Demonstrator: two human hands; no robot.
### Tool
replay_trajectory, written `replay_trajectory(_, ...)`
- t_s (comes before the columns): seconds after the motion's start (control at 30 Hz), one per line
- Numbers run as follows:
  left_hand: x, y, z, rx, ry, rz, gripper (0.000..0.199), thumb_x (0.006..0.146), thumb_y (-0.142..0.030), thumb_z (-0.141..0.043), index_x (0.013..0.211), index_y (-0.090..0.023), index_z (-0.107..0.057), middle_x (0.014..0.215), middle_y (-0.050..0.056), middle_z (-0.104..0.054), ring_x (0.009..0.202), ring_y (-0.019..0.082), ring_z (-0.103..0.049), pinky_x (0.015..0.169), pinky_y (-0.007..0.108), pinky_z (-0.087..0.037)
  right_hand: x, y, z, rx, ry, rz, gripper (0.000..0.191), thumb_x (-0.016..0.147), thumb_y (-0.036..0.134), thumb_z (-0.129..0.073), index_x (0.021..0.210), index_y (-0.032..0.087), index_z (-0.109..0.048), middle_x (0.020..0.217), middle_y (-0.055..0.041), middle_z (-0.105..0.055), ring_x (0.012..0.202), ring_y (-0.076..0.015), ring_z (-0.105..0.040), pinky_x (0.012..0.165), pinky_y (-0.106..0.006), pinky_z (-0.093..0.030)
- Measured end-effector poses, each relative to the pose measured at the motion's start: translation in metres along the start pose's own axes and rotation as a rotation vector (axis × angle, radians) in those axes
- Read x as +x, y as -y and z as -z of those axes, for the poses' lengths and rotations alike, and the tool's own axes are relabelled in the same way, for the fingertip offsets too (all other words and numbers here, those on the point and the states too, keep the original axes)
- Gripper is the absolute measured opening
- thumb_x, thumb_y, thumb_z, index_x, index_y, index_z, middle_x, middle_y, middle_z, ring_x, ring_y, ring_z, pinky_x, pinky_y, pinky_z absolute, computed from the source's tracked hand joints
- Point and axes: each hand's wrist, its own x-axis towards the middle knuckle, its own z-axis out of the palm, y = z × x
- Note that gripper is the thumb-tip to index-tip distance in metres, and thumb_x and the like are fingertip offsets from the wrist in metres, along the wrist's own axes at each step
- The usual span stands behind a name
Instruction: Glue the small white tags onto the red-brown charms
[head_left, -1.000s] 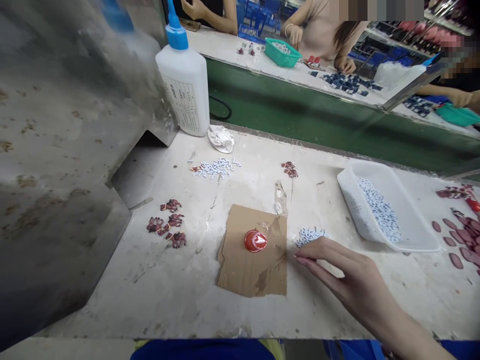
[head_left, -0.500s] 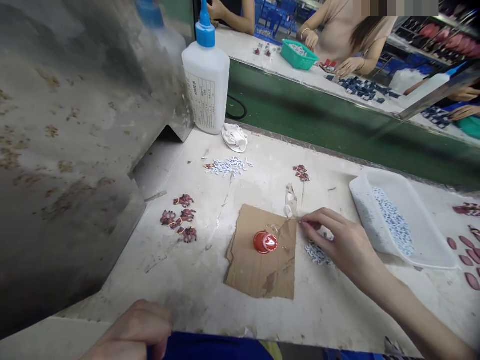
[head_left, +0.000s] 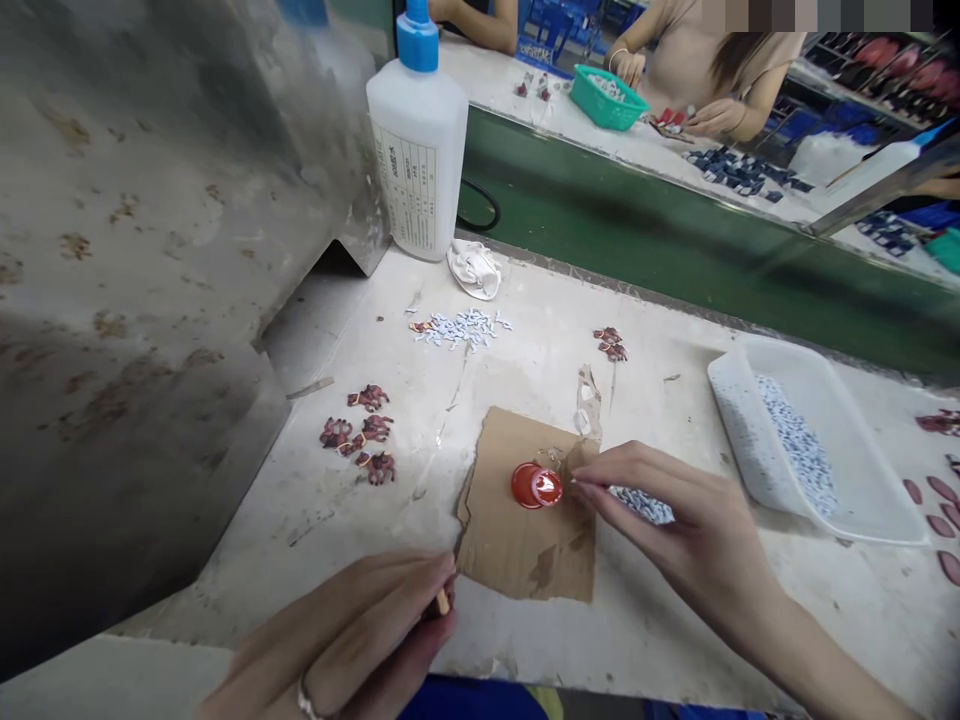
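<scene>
My left hand [head_left: 360, 640] is closed at the near edge of the table, its fingertips round a small brown figure [head_left: 442, 602] with a tan part; most of the figure is hidden. My right hand [head_left: 667, 520] pinches a tiny pale piece [head_left: 575, 481], largely covered by the fingertips. Just left of that pinch, a shiny red cap-like dish [head_left: 547, 487] lies on a torn cardboard piece [head_left: 525, 560]. Small blue-white pieces [head_left: 643, 505] are heaped beneath my right hand. Several brown figures [head_left: 377, 467] lie on the left, and a few more [head_left: 611, 345] lie farther back.
A white bottle with a blue cap [head_left: 418, 150] stands at the back beside a large metal housing [head_left: 150, 250]. White crumpled material [head_left: 475, 270] and a pale pile [head_left: 465, 328] lie before it. A translucent bin [head_left: 877, 490] holds speckled bits. Co-workers sit beyond the green partition [head_left: 600, 190].
My left hand has moved right and forward, bringing a small brown figure into view between its fingers. My right hand has shifted left and nearer, to beside the red dish. The view has tilted slightly.
</scene>
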Motion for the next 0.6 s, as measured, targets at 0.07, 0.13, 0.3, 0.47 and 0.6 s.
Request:
replay_trajectory(0.07,0.009,0.000,-0.001,0.030,0.044,-0.097,0.033,0.112,-0.024,-0.078,0.143,-0.035,-0.078,0.120,-0.009,-0.093,0.092,0.013,-0.092,0.094,0.015,-0.075,0.001,0.009,-0.004,0.065,-0.019,0.030,0.022,0.102,0.014,-0.080,0.107,0.033,-0.088,0.095,-0.0017,-0.093,0.077,-0.0248,-0.090,0.070,-0.032,-0.078)
replay_trajectory(0.13,0.014,-0.001,-0.003,0.044,0.035,-0.100,0.022,0.114,-0.030,-0.075,0.136,-0.033,-0.080,0.113,-0.008,-0.093,0.084,0.013,-0.092,0.092,0.014,-0.075,0.002,0.013,-0.006,0.061,-0.037,0.045,0.028,0.100,0.010,-0.078,0.110,0.034,-0.089,0.097,-0.0024,-0.093,0.076,-0.0242,-0.090,0.071,-0.031,-0.078)
replay_trajectory(0.3,0.005,-0.011,-0.026,-0.044,-0.075,0.167,0.027,0.101,-0.051,-0.089,0.124,-0.036,-0.089,0.101,0.000,-0.092,0.098,0.027,-0.093,0.082,0.032,-0.082,0.000,0.011,-0.006,0.008,-0.025,0.074,0.028,0.100,0.008,-0.078,0.109,0.032,-0.088,0.096,-0.0038,-0.092,0.078,-0.0238,-0.090,0.074,-0.029,-0.079)
replay_trajectory(0.47,0.000,-0.016,-0.036,-0.074,-0.066,0.185,0.030,0.100,-0.052,-0.090,0.124,-0.034,-0.089,0.100,0.003,-0.091,0.099,0.028,-0.092,0.084,0.032,-0.082,-0.002,0.012,-0.007,0.019,-0.019,0.071,0.029,0.101,0.009,-0.078,0.111,0.033,-0.087,0.097,-0.0040,-0.092,0.078,-0.0242,-0.091,0.071,-0.029,-0.078)
replay_trajectory(0.6,0.011,-0.010,-0.024,-0.056,-0.026,0.120,0.024,0.103,-0.037,-0.088,0.127,-0.032,-0.087,0.105,0.002,-0.091,0.096,0.024,-0.093,0.088,0.028,-0.080,-0.002,0.012,-0.007,0.019,-0.043,0.065,0.029,0.100,0.009,-0.078,0.110,0.034,-0.087,0.096,-0.0033,-0.092,0.078,-0.0238,-0.090,0.069,-0.029,-0.077)
